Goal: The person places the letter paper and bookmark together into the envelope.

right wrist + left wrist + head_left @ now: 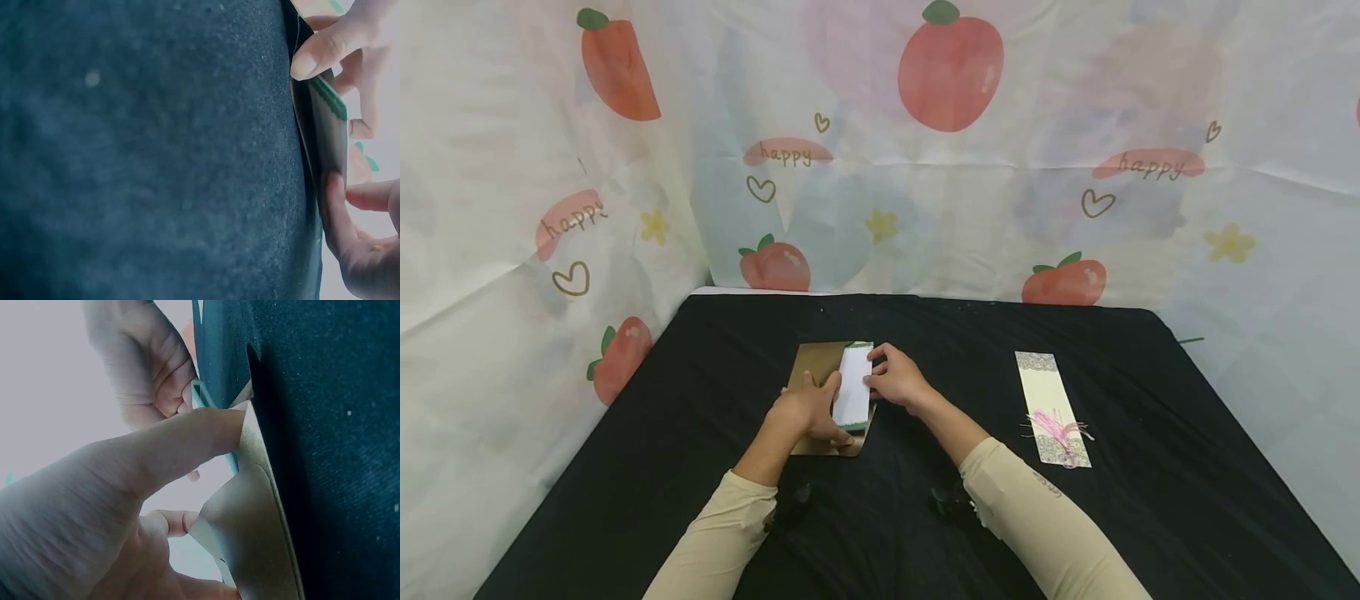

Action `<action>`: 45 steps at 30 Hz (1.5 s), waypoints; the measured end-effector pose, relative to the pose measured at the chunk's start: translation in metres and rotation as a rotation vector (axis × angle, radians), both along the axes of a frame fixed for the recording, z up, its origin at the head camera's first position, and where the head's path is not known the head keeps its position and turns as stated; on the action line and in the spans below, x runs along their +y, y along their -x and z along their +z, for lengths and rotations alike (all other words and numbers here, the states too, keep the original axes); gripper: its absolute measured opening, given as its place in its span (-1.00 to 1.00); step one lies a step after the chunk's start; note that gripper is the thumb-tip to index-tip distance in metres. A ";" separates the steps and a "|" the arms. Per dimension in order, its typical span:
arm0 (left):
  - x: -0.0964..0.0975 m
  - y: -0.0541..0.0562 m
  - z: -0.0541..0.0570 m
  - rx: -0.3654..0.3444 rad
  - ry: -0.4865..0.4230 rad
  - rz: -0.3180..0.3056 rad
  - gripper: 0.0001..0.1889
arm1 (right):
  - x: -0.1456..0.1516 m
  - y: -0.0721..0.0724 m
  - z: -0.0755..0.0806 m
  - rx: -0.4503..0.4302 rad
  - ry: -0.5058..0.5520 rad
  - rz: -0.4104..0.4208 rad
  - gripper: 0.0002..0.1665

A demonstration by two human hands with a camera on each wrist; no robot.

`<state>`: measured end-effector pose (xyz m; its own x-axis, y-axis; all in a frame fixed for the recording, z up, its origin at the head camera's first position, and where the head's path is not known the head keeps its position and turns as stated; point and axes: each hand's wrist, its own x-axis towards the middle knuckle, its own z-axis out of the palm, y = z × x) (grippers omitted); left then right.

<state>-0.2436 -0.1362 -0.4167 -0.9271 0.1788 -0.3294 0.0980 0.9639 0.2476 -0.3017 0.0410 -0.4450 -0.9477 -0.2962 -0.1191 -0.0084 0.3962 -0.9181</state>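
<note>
A brown kraft-paper envelope [815, 358] lies on the black cloth, left of the middle. Over its right part is a white card [852, 392] with green scalloped ends. My left hand [801, 410] grips the envelope, its thumb at the near edge and fingers farther up; the left wrist view shows the brown paper [250, 531] bowed between them. With thumb and fingers, my right hand [898, 379] pinches the card's right edge. In the right wrist view the card [331, 137] stands tilted off the envelope. Whether it sits inside a flap, I cannot tell.
To the right lies a long cream card [1041, 387] with patterned ends and pink tassel strings [1054, 427] across its lower part. Black cloth [955, 350] covers the table. A printed curtain [880, 183] hangs behind and at the sides.
</note>
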 end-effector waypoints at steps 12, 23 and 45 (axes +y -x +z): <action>0.000 0.001 0.001 -0.010 -0.006 -0.002 -0.04 | -0.006 -0.002 0.002 -0.014 0.022 0.035 -0.56; 0.000 0.000 0.002 -0.012 -0.002 0.001 -0.01 | -0.017 0.003 -0.006 -0.041 0.050 0.026 -0.51; 0.000 0.003 -0.001 -0.012 0.011 -0.006 -0.03 | -0.019 -0.002 0.000 -0.006 -0.011 0.059 -0.52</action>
<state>-0.2464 -0.1362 -0.4177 -0.9220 0.1801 -0.3428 0.1003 0.9661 0.2377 -0.2996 0.0215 -0.4453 -0.9280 -0.3499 -0.1283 -0.0264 0.4052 -0.9139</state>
